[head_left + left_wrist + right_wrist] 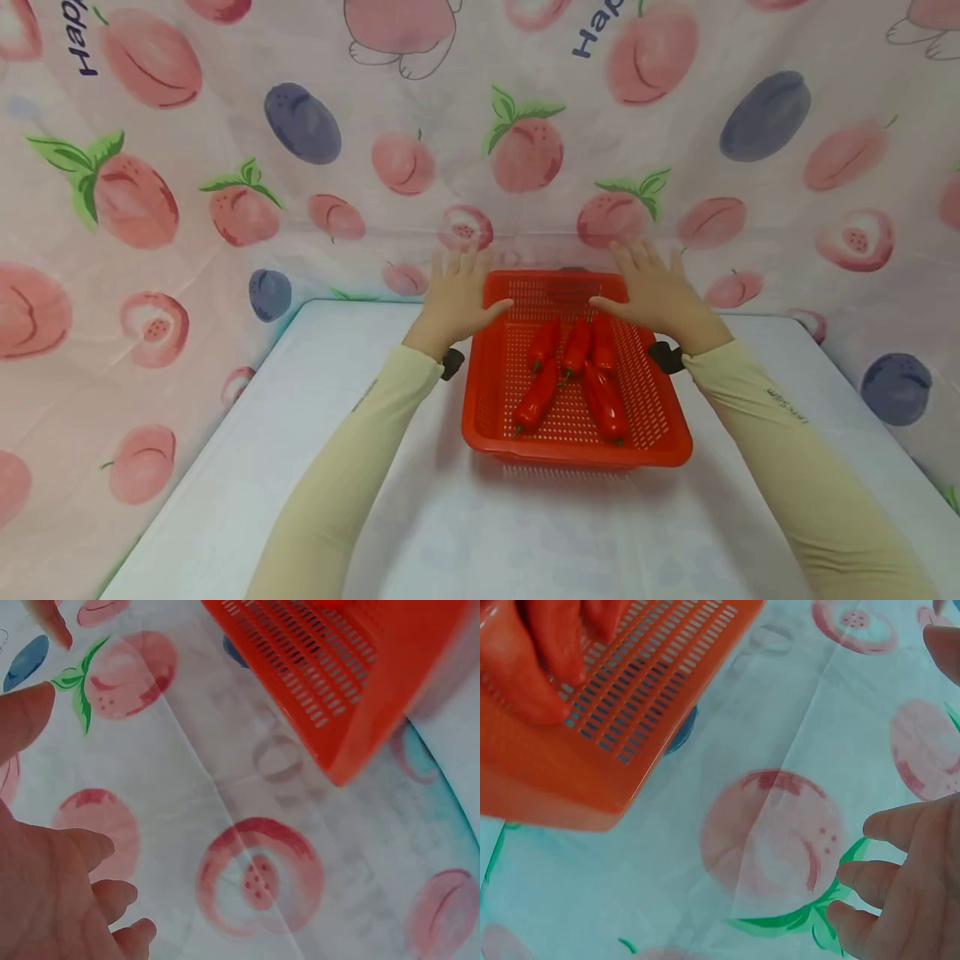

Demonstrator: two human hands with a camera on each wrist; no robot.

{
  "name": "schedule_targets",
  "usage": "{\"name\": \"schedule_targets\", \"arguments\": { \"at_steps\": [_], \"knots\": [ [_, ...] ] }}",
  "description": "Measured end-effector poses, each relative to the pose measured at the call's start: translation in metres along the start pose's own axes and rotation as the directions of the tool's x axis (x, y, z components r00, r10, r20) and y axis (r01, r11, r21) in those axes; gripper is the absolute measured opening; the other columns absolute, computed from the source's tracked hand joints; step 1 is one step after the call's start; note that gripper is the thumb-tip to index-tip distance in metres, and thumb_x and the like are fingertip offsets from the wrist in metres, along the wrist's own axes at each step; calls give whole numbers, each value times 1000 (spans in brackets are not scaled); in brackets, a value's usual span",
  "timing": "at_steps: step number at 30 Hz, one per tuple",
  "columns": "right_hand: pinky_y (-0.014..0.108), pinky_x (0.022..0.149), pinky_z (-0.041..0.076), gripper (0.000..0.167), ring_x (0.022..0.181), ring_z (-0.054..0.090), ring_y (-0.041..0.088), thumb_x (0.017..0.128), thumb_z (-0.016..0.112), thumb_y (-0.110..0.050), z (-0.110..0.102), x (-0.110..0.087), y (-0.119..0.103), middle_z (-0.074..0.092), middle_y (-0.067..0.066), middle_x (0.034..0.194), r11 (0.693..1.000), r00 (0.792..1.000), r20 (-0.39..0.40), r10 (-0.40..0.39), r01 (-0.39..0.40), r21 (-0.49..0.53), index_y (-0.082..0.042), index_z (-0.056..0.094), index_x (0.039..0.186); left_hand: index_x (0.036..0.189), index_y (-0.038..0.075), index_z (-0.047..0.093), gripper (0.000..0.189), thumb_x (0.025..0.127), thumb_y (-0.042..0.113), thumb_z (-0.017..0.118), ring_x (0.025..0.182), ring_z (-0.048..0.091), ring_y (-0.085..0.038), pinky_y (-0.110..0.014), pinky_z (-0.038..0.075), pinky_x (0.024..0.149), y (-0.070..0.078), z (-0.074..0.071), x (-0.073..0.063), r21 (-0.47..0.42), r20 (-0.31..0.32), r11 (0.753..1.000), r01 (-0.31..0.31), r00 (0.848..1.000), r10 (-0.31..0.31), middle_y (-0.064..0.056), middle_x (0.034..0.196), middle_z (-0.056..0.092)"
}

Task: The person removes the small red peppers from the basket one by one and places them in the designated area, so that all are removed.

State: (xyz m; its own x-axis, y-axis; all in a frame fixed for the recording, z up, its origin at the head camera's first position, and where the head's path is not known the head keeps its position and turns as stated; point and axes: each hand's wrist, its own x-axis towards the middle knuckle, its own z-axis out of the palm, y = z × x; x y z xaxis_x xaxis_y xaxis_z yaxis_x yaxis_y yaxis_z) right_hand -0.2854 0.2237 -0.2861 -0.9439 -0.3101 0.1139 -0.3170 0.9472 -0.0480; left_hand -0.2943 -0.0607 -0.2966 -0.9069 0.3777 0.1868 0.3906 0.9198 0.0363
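Observation:
A red plastic basket with slotted walls stands on the white table. Several red chili peppers with green stems lie inside it, three toward the back and the others nearer the front. Over the basket's far left corner is my left hand, fingers spread and holding nothing. My right hand mirrors it at the far right corner, also spread and holding nothing. Both wrist views show a gap between the fingers and the basket. In the right wrist view, some peppers appear at the upper left.
White table surface extends around the basket. Behind and beside it hangs a pink cloth printed with peaches and dark blue fruits. A dark strap is on the right wrist, another on the left.

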Motion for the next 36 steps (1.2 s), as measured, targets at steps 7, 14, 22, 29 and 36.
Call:
{"name": "schedule_targets", "arguments": {
  "at_steps": [7, 14, 22, 29, 36],
  "knots": [
    [72, 107, 2, 91, 141, 9, 47, 88, 49, -58, -2, -11, 13, 12, 26, 154, 998, 1000, 2, -13, 13, -54, 1, 15, 148, 151, 10, 13, 84, 91, 61, 42, 146, 11, -33, -53, 5, 119, 17, -2, 10, 31, -21, 997, -74, 997, 75, -14, 158, 13],
    [70, 109, 0, 92, 142, 7, 47, 89, 51, -56, -3, -28, 20, 8, 25, 156, 997, 999, 23, -34, 35, -70, 1, 10, 149, 151, 10, 12, 86, 90, 62, 42, 147, 13, -28, -52, 0, 119, 37, 0, 23, 24, -16, 989, -147, 989, 148, -11, 158, 18],
    [68, 111, 4, 90, 142, 13, 44, 88, 54, -52, 10, -46, 30, 15, 26, 154, 992, 995, -22, -93, 91, -88, 2, 15, 149, 151, 9, 12, 81, 93, 52, 48, 147, 12, -26, -44, 7, 121, 49, 3, 32, -163, 9, 973, -161, 986, 165, -9, 158, 17],
    [64, 113, 9, 84, 142, 19, 41, 87, 60, -44, 29, -61, 42, 24, 23, 153, 985, 986, -69, -151, 144, -90, 1, 23, 147, 150, 10, 23, 70, 94, 38, 55, 144, 26, -21, -37, 22, 118, 50, 11, 42, -388, 12, 911, -143, 987, 160, -6, 155, 27],
    [64, 111, 16, 79, 140, 24, 40, 88, 60, -40, 46, -73, 47, 29, 24, 150, 978, 979, -62, -195, 189, -82, 3, 27, 145, 145, 12, 35, 59, 92, 23, 60, 134, 42, -21, -36, 36, 111, 48, 22, 57, -636, 16, 768, -81, 993, 119, -8, 146, 43]
  ]
}}
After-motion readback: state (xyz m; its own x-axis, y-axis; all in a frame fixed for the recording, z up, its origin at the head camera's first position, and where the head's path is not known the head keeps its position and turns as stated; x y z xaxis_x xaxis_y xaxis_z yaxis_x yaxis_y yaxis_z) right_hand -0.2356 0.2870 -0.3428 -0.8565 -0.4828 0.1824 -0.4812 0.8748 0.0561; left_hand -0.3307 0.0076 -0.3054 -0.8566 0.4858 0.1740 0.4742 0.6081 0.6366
